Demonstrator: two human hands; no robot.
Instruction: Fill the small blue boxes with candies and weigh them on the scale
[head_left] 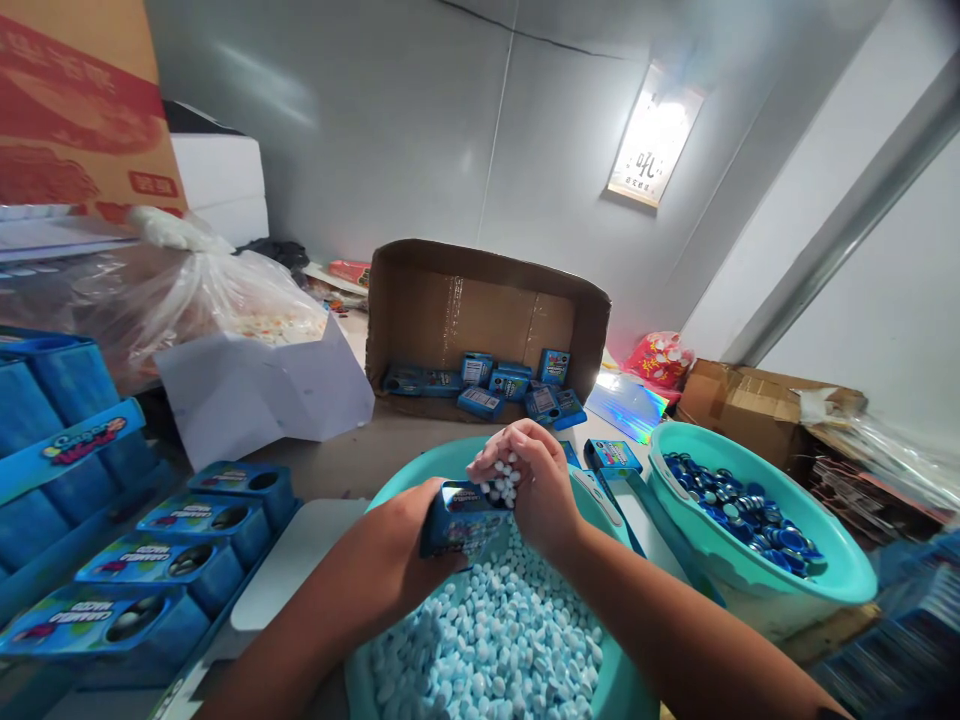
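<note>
My left hand (421,525) is wrapped round a small blue box (466,525), held tilted over a turquoise tub (397,470). Cupped at the box's opening, my right hand (536,480) holds several small white candies (504,484). Below both hands the tub is heaped with pale blue-white candies (487,640). To the left stands a row of blue printed boxes (169,557) with round openings on top; dark round shapes show in some of those openings. The inside of the held box is mostly hidden by my fingers.
A cardboard box (487,270) lies on its side behind, with several small blue boxes inside. At right, another turquoise tub (840,560) holds shiny blue pieces (742,510). A folded white sheet (262,390) and a clear plastic bag (202,290) sit at left.
</note>
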